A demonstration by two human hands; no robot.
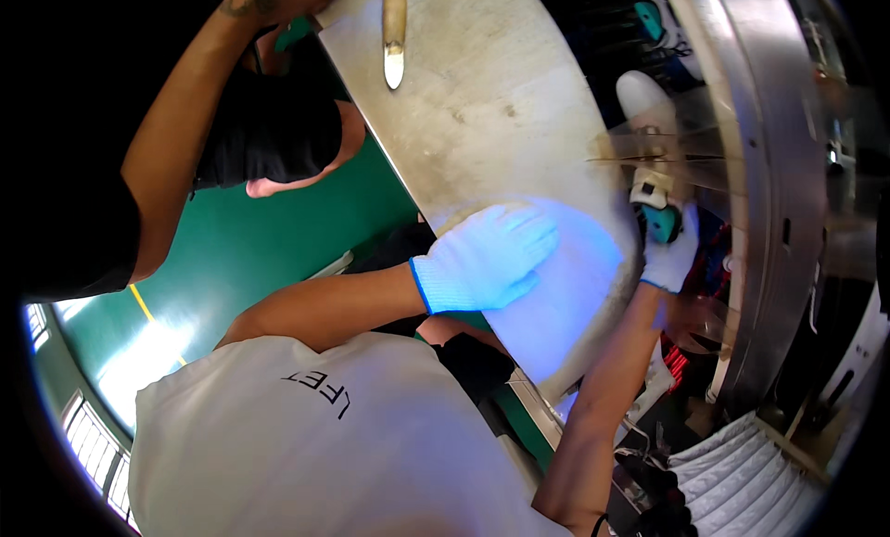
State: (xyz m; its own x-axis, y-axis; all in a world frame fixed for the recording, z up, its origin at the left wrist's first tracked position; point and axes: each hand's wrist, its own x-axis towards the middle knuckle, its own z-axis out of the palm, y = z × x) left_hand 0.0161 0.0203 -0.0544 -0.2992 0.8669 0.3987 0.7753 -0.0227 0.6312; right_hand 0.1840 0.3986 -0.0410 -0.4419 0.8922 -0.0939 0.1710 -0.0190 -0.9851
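Note:
My left hand [496, 254], in a white knit glove with a blue cuff, lies palm down with its fingers stretched out on the pale worktop [501, 110]. Blue-violet light falls over it and the surface around it. Beyond the worktop's right edge, my right hand [675, 254], gloved the same way, is closed at the near, teal end of a long white-and-teal shoe-like piece [652, 186]. Its fingers are partly hidden. The far end of that piece is white and rounded, and its middle is blurred. A knife [394, 36] with a worn brown handle rests at the worktop's far end.
Another person's forearm [181, 134] reaches to the worktop's far left corner. Another white-and-teal piece [656, 25] sits farther along the dark channel. A metal rail [774, 194] bounds that channel on the right. At the lower right is a white ribbed hose [742, 477].

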